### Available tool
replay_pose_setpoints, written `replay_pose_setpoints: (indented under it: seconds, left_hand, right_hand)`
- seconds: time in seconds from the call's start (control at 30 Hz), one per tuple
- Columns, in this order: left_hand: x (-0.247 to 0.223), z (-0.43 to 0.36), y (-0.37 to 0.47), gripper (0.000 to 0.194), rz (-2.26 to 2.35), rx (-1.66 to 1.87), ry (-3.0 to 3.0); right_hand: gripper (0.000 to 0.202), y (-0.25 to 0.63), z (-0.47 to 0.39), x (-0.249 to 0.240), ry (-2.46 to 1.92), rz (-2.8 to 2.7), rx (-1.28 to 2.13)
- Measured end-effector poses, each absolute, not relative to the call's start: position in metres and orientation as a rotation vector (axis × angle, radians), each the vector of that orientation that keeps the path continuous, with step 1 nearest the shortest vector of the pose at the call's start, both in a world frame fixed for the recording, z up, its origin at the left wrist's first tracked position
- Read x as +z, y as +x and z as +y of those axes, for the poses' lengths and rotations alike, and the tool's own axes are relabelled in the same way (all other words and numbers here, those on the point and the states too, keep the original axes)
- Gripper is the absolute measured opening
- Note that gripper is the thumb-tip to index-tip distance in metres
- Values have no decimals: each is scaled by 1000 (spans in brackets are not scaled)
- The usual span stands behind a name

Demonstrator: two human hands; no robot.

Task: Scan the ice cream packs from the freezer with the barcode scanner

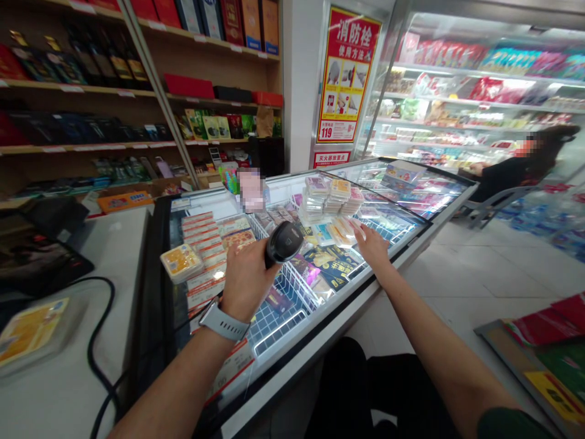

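My left hand (247, 277), with a grey watch strap at its wrist, is wrapped round a black handheld scanner (284, 242) above the freezer's glass top. My right hand (372, 244) reaches to the packs lying on the glass; its fingertips are at the edge of a flat pack (342, 231) with an orange-yellow label, and whether they grip it is unclear. Behind these lie stacks of clear flat packs (315, 198) with purple, yellow and pink labels. A yellow-labelled pack (181, 262) rests near the freezer's left edge.
On the white counter (114, 250) at left are another yellow pack (31, 326) and a black cable (98, 329). The glass-topped freezer (292, 341) spans the middle. A seated person in black (498, 177) is at right, before lit shelves. A box of red packages (548, 323) stands lower right.
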State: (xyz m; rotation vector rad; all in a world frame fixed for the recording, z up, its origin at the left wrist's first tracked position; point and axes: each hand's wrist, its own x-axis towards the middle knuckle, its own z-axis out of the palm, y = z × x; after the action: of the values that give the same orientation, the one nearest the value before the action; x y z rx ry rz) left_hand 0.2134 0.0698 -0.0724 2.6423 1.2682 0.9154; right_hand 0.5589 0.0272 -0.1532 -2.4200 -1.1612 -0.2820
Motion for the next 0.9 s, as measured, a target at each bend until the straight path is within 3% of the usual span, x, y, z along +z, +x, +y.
replay_pose_setpoints:
  seconds: [0.5,0.9]
  left_hand:
    - [-68,66,214,31,1261,908,2619]
    - [-67,67,214,27,1272,854,2650]
  right_hand:
    - [48,571,20,-161,-2293,-1227,-350]
    - [42,561,14,-151,-2173,-903,-422]
